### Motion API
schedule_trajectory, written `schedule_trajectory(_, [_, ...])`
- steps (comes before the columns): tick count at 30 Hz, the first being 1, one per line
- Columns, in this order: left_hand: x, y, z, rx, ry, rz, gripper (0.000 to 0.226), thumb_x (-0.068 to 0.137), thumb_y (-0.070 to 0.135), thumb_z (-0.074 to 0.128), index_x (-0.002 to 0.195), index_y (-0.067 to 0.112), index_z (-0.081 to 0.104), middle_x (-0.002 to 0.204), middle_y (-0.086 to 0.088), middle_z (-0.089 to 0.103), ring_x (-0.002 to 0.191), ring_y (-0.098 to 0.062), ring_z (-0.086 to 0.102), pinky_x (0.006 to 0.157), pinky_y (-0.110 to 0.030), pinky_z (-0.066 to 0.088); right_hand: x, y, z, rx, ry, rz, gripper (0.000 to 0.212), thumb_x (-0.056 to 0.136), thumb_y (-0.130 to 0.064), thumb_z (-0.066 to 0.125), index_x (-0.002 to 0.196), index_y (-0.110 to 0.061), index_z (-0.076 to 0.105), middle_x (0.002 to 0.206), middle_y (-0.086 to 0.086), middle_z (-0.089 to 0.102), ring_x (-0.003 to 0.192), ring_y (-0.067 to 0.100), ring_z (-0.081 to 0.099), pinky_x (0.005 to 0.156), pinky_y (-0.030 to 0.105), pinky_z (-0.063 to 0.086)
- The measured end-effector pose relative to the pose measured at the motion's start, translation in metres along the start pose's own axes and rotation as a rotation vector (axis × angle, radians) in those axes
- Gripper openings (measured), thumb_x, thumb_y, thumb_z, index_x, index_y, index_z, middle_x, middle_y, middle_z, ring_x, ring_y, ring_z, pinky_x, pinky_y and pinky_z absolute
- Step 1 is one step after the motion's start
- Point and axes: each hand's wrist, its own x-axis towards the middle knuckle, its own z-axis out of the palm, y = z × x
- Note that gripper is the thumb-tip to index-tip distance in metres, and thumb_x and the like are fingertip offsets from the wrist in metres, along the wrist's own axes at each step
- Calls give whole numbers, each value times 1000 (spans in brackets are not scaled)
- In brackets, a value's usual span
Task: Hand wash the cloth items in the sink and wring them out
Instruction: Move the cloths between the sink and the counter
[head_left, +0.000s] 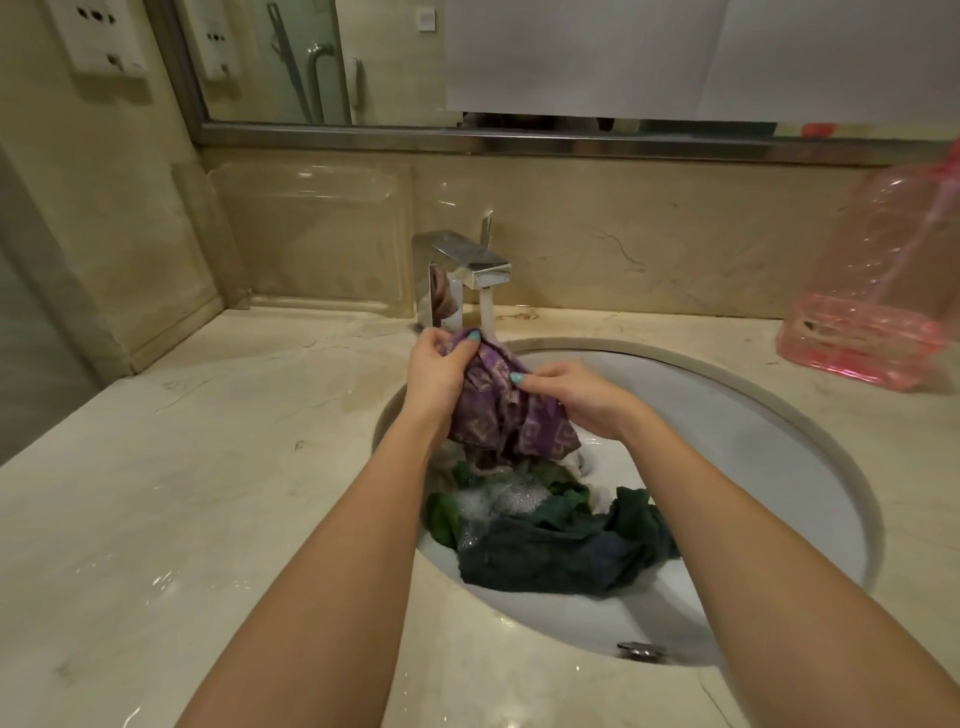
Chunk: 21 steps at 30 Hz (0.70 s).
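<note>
Sink (753, 447) holds dark green cloths (561, 545) w/ suds. Your left grip (434, 371) & right grip (576, 392) both clench the purple cloth (498, 410) just under the faucet (467, 265).

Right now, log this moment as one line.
left hand: grips purple cloth | right hand: grips it too | faucet: running onto cloth | sink: green cloth, dark cloth, suds

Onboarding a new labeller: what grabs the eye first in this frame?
The left hand and right hand hold a purple patterned cloth under the running tap at the sink's back edge. Below it, dark green and grey cloths lie in suds in the sink. A clear pink plastic container stands on the counter, far right.
</note>
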Motion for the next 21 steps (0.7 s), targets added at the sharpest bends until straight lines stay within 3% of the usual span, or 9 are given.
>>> schedule_trajectory(3, [6, -5, 4, -90, 29, -58, 10, 94, 4, 58, 101, 9, 53, 97, -13, 64, 93, -27, 65, 93, -44, 53, 0, -2, -3, 3, 74, -17, 23, 98, -36, 54, 95, -16, 65, 85, 2, 70, 83, 17, 68, 69, 28, 53])
schedule_trajectory(8, [18, -9, 5, -397, 75, -112, 20, 99, 1, 48, 114, -8, 58, 85, -11, 64, 78, -20, 63, 76, -25, 53, 3, 1, -10, 241, 46, -25, 23, 97, -10, 55, 112, 5, 64, 92, 14, 66, 79, 21, 64, 69, 28, 56])
schedule_trajectory(12, [17, -9, 16, -471, 53, -141, 18, 102, 8, 45, 99, 0, 62, 84, -10, 65, 76, -18, 63, 73, -26, 55, 4, 0, -5, 250, 227, -48, 12, 100, -12, 49, 100, -8, 60, 88, 10, 66, 73, 18, 64, 64, 30, 53])
schedule_trajectory(14, [14, -9, 26, -490, 58, -153, 17, 103, 11, 45, 106, 3, 59, 89, -10, 65, 79, -18, 63, 71, -25, 55, 6, -4, 2, 276, 295, -72, 17, 103, -18, 43, 92, -13, 55, 81, 5, 63, 70, 16, 61, 61, 28, 48])
schedule_trajectory(17, [2, -9, 41, -442, 19, -179, 20, 103, 17, 45, 120, 10, 51, 101, -9, 65, 88, -19, 65, 85, -34, 56, 3, -8, 19, 204, 316, -129, 27, 105, -27, 39, 97, -12, 60, 85, 4, 65, 77, 15, 62, 66, 23, 47])
schedule_trajectory(19, [-10, -6, 53, -472, -19, -201, 21, 104, 17, 42, 123, 13, 50, 80, -5, 65, 69, -14, 65, 67, -31, 57, 0, -9, 30, 131, 368, -157, 33, 104, -32, 41, 90, -14, 64, 71, -3, 66, 66, 8, 62, 59, 19, 48])
schedule_trajectory(21, [-21, -4, 63, -428, -49, -242, 17, 102, 10, 40, 112, 11, 54, 55, -1, 55, 48, -13, 55, 45, -26, 47, 1, -11, 34, 67, 506, -177, 42, 103, -33, 43, 70, -14, 60, 56, -1, 59, 54, 12, 56, 51, 25, 46])
